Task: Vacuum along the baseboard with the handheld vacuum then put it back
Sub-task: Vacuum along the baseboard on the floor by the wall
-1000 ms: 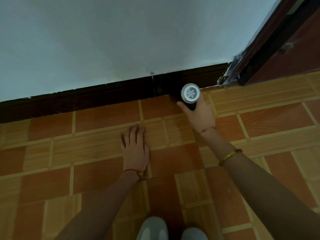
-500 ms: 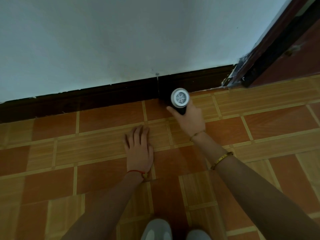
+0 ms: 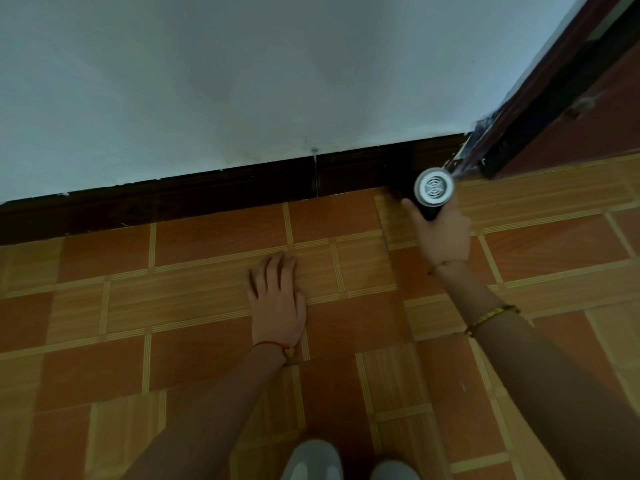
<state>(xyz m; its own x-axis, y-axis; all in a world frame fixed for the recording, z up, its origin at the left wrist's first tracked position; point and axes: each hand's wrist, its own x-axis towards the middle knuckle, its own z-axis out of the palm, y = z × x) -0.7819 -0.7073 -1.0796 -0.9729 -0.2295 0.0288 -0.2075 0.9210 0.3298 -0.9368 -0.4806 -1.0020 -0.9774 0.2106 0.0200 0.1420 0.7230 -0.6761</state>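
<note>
The handheld vacuum (image 3: 434,188) is a dark cylinder whose round white vented end faces me. My right hand (image 3: 445,237) grips its body and points its hidden nozzle down at the dark baseboard (image 3: 207,199), close to the right corner by the door frame. My left hand (image 3: 277,299) lies flat on the tiled floor, palm down, holding nothing. It rests well to the left of the vacuum and nearer to me.
A pale wall (image 3: 277,81) rises above the baseboard. A dark red door frame (image 3: 540,109) stands at the right end. The orange and tan tiled floor (image 3: 104,341) spreads to the left. My grey shoes (image 3: 311,462) are at the bottom edge.
My right hand has slid the vacuum to the right along the baseboard, from near the seam to the corner by the door frame. My left hand stays flat on the floor.
</note>
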